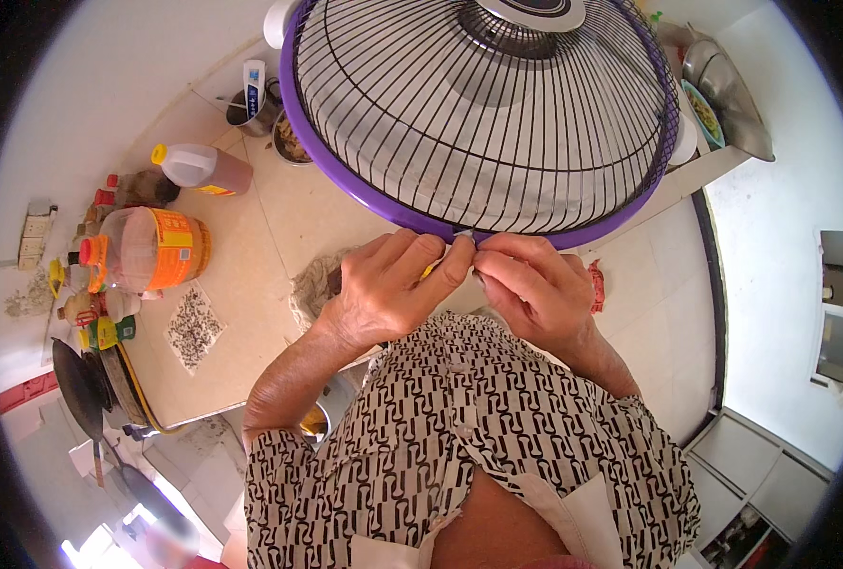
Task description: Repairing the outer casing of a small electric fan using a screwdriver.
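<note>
A large round appliance, seemingly an electric heater or fan, has a domed black wire grille (pixel 384 123) and a purple rim (pixel 365 204). At the rim's nearest edge, my left hand (pixel 388 284) and my right hand (pixel 535 289) meet with bent fingers, pinching it from both sides. A small grey piece (pixel 465 234), perhaps a clip, shows between the fingertips. Something yellow (pixel 428 270) peeks out between my left fingers; its kind is hidden. Crumpled greyish cloth (pixel 312 289) lies beside my left wrist. A red wrapper (pixel 596 284) is just right of my right hand.
On the tiled counter (pixel 251 313) at left stand a large oil bottle (pixel 161 248), a jug with a yellow cap (pixel 203 169) and a metal cup (pixel 254 119). A speckled square sheet (pixel 194 329) lies nearer. Metal pans (pixel 725 90) and a bowl of greens (pixel 701 114) are far right.
</note>
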`<action>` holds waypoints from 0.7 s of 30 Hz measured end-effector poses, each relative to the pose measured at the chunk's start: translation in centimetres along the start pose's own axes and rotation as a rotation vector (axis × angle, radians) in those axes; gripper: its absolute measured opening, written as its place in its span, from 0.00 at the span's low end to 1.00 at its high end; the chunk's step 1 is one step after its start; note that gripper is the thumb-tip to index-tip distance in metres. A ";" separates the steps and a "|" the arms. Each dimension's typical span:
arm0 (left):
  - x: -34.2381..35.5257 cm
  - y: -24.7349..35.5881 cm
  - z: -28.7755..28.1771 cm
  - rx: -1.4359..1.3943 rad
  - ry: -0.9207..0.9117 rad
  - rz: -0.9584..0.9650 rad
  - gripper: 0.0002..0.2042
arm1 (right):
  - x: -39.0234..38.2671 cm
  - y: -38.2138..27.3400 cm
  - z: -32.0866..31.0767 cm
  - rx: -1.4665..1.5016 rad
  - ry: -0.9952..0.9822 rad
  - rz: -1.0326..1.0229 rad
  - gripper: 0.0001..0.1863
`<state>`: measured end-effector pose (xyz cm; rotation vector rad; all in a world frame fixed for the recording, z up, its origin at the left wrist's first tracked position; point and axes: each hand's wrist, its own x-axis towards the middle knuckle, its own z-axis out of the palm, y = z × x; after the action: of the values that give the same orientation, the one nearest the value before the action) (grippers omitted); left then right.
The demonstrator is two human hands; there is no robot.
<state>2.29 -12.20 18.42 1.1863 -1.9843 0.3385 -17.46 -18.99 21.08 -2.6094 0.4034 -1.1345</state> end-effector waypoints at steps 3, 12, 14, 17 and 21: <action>-0.1 0.0 0.2 -0.016 0.018 0.002 0.21 | 0.0 -0.3 0.1 0.005 0.030 0.061 0.13; -0.6 0.0 0.7 -0.145 0.016 -0.078 0.20 | 0.3 -0.8 0.4 -0.069 0.049 0.114 0.13; -0.8 0.0 1.0 -0.178 0.027 -0.095 0.20 | 0.0 -0.6 0.7 -0.063 0.058 0.126 0.13; -1.0 0.0 1.4 -0.225 0.007 -0.128 0.20 | -0.3 -0.7 0.8 -0.061 0.066 0.159 0.13; -1.0 0.0 1.6 -0.244 0.027 -0.131 0.18 | -0.4 -0.6 1.1 -0.016 0.090 0.206 0.12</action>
<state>1.79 -12.53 16.59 1.1400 -1.8534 0.0435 -16.82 -18.10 20.26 -2.4676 0.6860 -1.1835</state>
